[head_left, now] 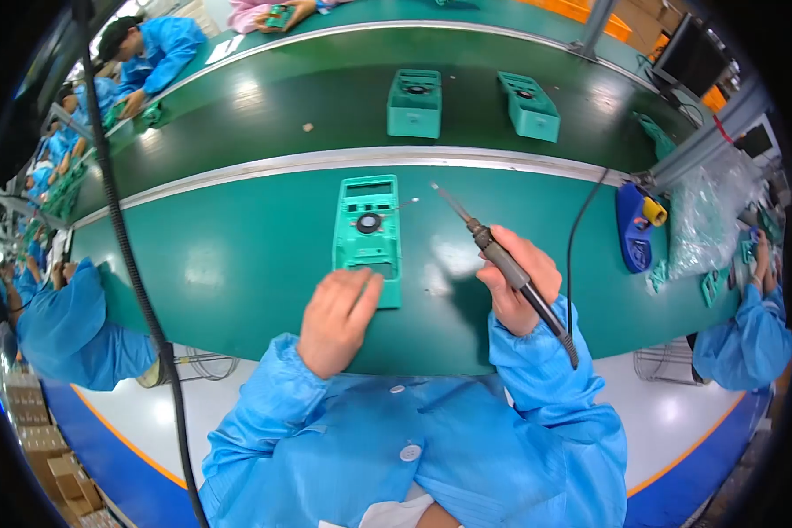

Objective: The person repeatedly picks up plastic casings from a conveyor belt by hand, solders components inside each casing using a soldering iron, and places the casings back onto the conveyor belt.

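A green plastic housing [345, 239] lies on the green bench top in front of me, with rectangular openings and a round black part [369, 223] set in it. My left hand [334, 315] is at the housing's near end, fingers bent over its lower left edge; the fingertips partly cover that end. A soldering iron [504, 263] is gripped in my right hand [530, 275], to the right of the housing. Its tip points up and left, apart from the housing. A short thin wire [409, 202] sticks out at the housing's upper right side.
Two similar housings, one [414, 119] and another [534, 121], stand on the dark green belt beyond the metal rail [308, 164]. At the right are a blue holder [632, 229] and a clear plastic bag [708, 216]. Black cable [114, 202] hangs at left. Co-workers sit on both sides.
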Demonstrator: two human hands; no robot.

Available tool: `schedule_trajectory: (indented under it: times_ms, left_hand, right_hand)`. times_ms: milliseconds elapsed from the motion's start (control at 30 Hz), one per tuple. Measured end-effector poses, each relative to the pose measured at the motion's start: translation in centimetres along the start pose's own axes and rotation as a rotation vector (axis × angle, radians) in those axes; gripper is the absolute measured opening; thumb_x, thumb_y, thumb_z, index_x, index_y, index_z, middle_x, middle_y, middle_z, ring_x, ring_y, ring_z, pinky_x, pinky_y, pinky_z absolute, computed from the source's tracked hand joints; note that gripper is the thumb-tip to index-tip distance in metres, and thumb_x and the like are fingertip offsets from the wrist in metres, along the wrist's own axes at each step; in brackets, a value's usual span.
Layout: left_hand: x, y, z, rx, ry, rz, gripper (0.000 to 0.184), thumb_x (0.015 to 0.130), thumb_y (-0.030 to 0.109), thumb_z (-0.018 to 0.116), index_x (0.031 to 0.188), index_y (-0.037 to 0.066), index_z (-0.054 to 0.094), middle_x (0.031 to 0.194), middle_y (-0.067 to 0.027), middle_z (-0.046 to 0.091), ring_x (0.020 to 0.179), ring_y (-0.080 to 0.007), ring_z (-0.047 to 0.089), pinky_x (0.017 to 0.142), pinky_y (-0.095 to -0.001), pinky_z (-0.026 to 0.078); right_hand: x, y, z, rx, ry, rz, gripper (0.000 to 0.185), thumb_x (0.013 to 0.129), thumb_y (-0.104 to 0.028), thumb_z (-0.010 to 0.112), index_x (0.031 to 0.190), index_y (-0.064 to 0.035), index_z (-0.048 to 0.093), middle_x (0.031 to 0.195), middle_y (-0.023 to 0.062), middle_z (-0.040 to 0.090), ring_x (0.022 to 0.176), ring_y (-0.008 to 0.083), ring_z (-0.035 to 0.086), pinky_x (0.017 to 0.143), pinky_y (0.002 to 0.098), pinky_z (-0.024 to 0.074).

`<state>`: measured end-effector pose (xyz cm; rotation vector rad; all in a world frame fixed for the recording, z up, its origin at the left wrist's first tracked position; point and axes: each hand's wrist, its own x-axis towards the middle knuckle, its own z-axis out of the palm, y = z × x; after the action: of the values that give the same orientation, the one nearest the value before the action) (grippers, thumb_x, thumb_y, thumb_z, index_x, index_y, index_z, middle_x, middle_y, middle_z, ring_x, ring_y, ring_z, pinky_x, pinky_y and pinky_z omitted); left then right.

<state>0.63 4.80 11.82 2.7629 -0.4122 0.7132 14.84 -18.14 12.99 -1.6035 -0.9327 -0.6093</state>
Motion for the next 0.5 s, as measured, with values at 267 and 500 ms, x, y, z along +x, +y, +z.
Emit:
schedule_trajectory:
  times_ms: [267,500]
  left_hand:
    - [1.2,3.9,3.9,-0.128,0.121,0.049,0.05,0.074,0.007,0.079,0.121,-0.001,0.066,0.114,-0.0122,0.063,0.1,-0.0295,0.062,0.084,-0.042,0.05]
    - [1.1,3.4,3.8,-0.183,0.14,0.071,0.047,0.076,0.008,0.078,0.12,-0.002,0.066,0.112,-0.0117,0.063,0.098,-0.0288,0.062,0.082,-0.0418,0.05]
  right_hand:
    - [0.9,-1.4,-0.6,0.15,-0.121,0.354,0.011,0.081,-0.006,0.074,0.089,0.0004,0.071,0.072,0.0139,0.069,0.06,0.0248,0.066,0.055,0.0325,0.0494]
    - [0.5,-0.8,0.8,0.109,-0.281,0.262,0.012,0.08,-0.007,0.077,0.088,-0.0003,0.07,0.066,0.0115,0.066,0.054,0.0235,0.063,0.05,0.0328,0.0459]
